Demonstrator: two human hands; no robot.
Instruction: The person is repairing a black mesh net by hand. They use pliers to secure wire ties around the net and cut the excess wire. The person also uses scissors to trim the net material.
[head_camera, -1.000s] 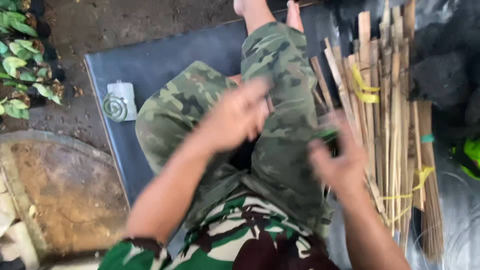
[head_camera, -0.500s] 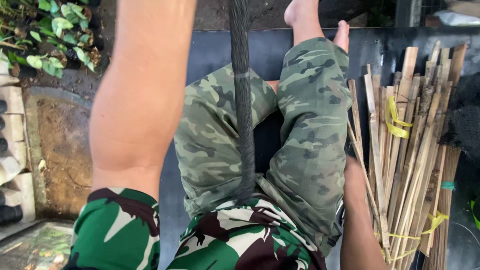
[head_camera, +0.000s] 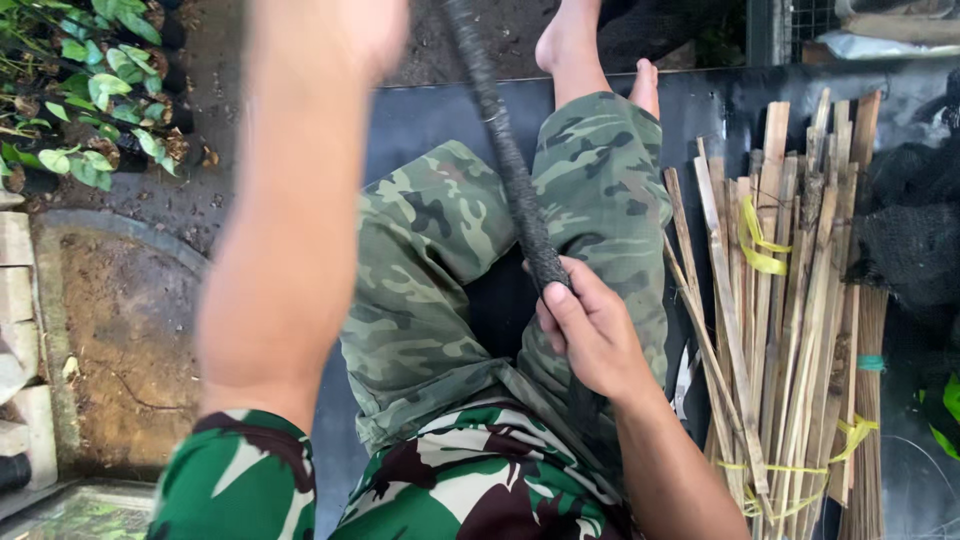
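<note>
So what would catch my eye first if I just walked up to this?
Probably the long dark rope-like strand running up the middle, gripped low by the right hand over the camouflage trousers. The left hand, blurred, is raised at the top, seemingly by the strand's upper end. At the right, a bundle of split bamboo strips tied with yellow bands lies on a dark mat.

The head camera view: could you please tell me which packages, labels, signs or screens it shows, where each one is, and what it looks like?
No packages, labels, signs or screens show in this view.
Nearest to it: yellow strip ties around the bundled bamboo slats, right of the legs.
The right hand grips a dark twisted cord; the left hand is raised and blurred.
</note>
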